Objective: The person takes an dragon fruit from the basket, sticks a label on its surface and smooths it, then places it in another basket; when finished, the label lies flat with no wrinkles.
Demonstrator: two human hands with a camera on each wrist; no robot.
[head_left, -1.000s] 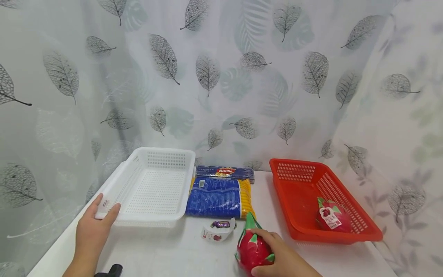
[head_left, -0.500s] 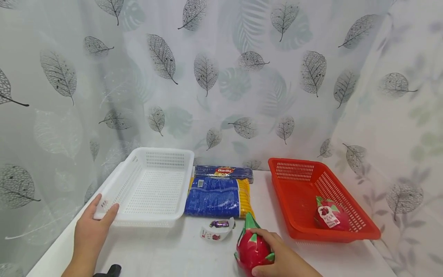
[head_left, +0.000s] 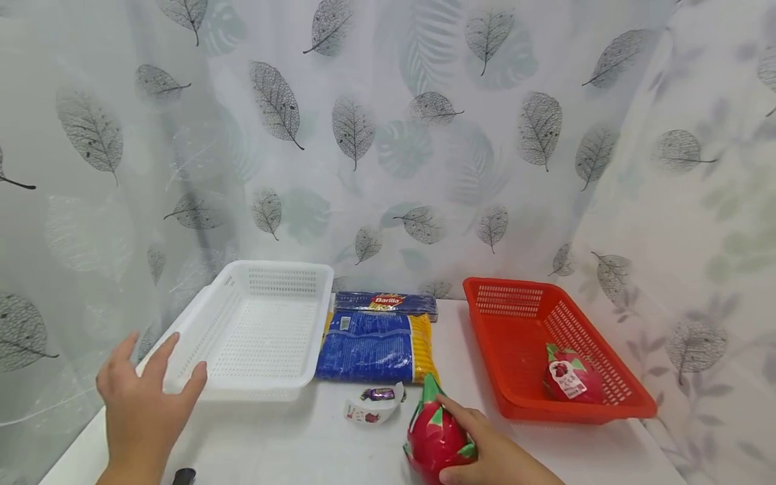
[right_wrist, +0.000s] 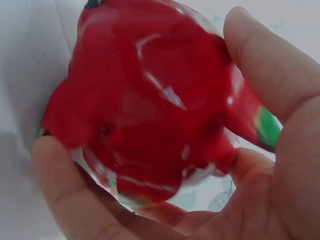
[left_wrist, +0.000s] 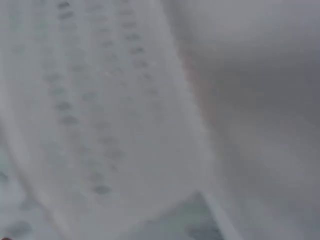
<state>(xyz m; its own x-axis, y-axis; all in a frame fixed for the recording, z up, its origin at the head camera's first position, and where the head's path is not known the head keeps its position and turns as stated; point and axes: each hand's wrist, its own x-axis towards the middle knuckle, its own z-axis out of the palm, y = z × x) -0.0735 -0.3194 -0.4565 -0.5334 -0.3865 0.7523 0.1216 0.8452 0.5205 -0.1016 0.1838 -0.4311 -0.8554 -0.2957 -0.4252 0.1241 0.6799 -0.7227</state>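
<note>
A glossy red dragon fruit [head_left: 436, 438] with green leaf tips stands near the table's front. My right hand [head_left: 485, 448] grips it from the right; in the right wrist view, thumb and fingers curve around the dragon fruit [right_wrist: 145, 95]. At the left, my left hand [head_left: 145, 404] is spread with fingers apart, just off the near left corner of the white basket [head_left: 267, 337]. The left wrist view is filled by a blurred slotted basket wall [left_wrist: 100, 115]. Close to the held fruit lies a curled white label [head_left: 370, 412] with a purple-wrapped candy [head_left: 378, 393].
A red basket [head_left: 515, 364] at the right holds another dragon fruit [head_left: 576, 378] with a white sticker. Between the baskets lie a blue-and-yellow bag [head_left: 370, 347] and a blue Barilla spaghetti box [head_left: 388, 304]. A black object [head_left: 184, 477] pokes in at the bottom edge. A leaf-patterned curtain [head_left: 388, 135] hangs behind.
My left hand has let go of the white basket's corner and moved slightly left, its fingers spreading. The right hand still holds the dragon fruit. The head view has shifted slightly.
</note>
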